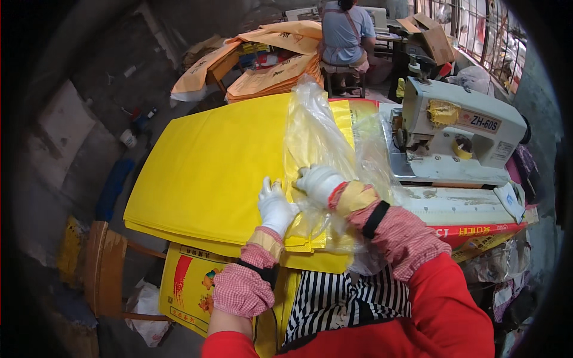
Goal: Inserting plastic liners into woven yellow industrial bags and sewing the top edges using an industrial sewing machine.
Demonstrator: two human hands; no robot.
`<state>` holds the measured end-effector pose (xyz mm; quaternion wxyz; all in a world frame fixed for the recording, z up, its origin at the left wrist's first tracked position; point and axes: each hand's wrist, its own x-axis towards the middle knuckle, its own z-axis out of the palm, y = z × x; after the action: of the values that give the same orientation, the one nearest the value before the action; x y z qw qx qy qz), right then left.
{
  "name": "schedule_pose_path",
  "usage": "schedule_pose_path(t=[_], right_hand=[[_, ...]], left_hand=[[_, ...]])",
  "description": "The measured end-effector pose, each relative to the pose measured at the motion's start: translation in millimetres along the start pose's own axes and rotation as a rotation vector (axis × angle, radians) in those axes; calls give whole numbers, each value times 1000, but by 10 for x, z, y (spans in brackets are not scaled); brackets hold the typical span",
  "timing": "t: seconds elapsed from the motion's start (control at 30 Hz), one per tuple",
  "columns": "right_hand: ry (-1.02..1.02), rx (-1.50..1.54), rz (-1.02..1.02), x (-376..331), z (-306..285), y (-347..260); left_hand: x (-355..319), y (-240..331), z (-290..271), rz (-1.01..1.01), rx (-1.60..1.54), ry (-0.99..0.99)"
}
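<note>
A stack of large yellow sacks (pixel 209 161) lies across the work surface in front of me. Crumpled clear plastic liners (pixel 313 128) stick out along its right side. My left hand (pixel 276 206), in a white glove, rests on the top sack near its right edge, fingers extended and slightly apart. Just to the right, my right hand (pixel 322 184), also gloved in white, has its fingers curled on the clear plastic at the sack's mouth. Its fingertips are partly hidden against the film.
A grey sewing machine (pixel 459 128) stands at the right, with a cloth (pixel 510 200) on the ledge before it. Orange-tan sacks (pixel 274 77) are piled at the back. Beyond, a person (pixel 345 36) sits on a stool. A wooden frame (pixel 107 268) stands at lower left.
</note>
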<state>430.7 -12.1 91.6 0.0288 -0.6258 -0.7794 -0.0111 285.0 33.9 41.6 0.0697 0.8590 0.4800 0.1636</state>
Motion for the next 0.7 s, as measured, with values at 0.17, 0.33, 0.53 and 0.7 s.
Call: schedule_pose_path(t=[0.17, 0.33, 0.53, 0.7], right_hand=[[-116, -5, 98, -148, -44, 128], [-61, -46, 231, -329, -12, 183], [-290, 154, 101, -546, 38, 342], [232, 158, -32, -166, -441, 74]], left_hand=[[138, -221, -72, -239, -445, -1], [155, -69, -115, 115, -92, 80], [257, -361, -936, -282, -1517, -29], [107, -94, -1064, -173, -1574, -31]])
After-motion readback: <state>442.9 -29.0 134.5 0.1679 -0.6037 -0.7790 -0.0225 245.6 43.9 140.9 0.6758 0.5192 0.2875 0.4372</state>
